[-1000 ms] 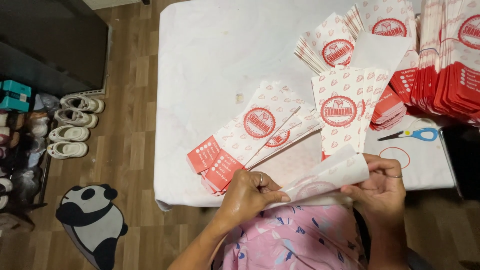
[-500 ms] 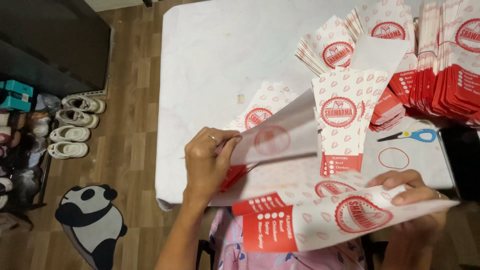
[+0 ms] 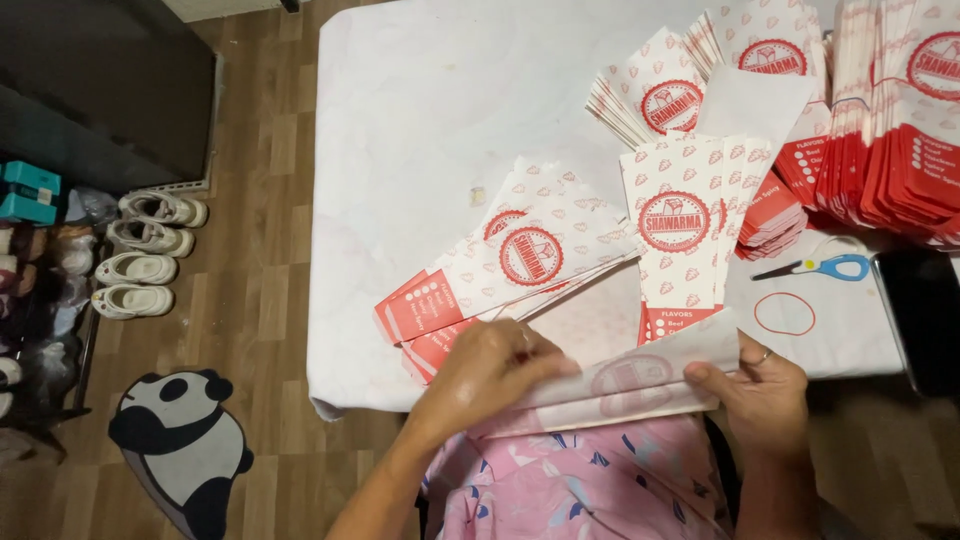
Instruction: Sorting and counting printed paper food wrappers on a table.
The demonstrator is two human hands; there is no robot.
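Head view, steeply down, close

I see red-and-white paper bags (image 3: 530, 262) fanned mid-bench, more bag stacks (image 3: 900, 120) far right, and teal boxes (image 3: 28, 192) at far left.

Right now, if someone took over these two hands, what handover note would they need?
Left hand: pressing down on the left end of a folded paper sheet at the near table edge.
Right hand: pinching the sheet's right end, thumb on top.
The sheet lies print side down, above the lap.
Done: two finished red-and-white paper bags lie fanned just beyond the left hand, another upright pile beside them; big stacks fill the far right of the white table.
Scissors and a red rubber band lie untouched by the right hand.
Left: the held sheet is not yet on a pile.
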